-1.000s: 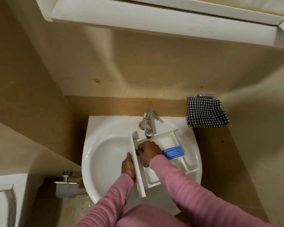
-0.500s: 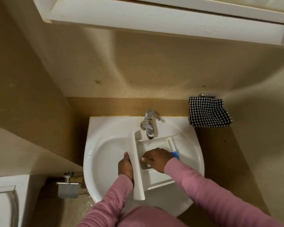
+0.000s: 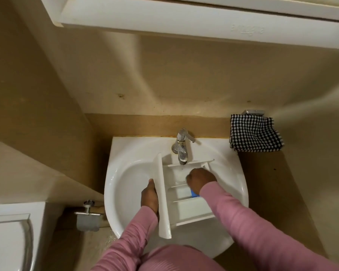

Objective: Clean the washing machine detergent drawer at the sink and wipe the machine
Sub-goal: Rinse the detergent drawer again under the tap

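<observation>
The white detergent drawer (image 3: 186,209) lies across the white sink (image 3: 125,173), its front panel pointing left and its far compartment under the chrome tap (image 3: 181,147). My left hand (image 3: 149,198) grips the drawer's front panel from the left side. My right hand (image 3: 201,178) is inside the far compartment below the tap's spout, fingers curled down; whether it holds anything is hidden. A blue insert (image 3: 194,193) shows only as a corner beneath my right wrist.
A black-and-white checked cloth (image 3: 255,135) hangs from a wall holder right of the sink. A metal paper holder (image 3: 88,218) sits at the lower left, beside a white fixture (image 3: 10,239). A white cabinet (image 3: 184,18) overhangs above.
My right hand moved from the drawer's middle compartment up toward the far compartment under the tap, now covering most of the blue insert. The drawer has shifted slightly; my left hand keeps its grip.
</observation>
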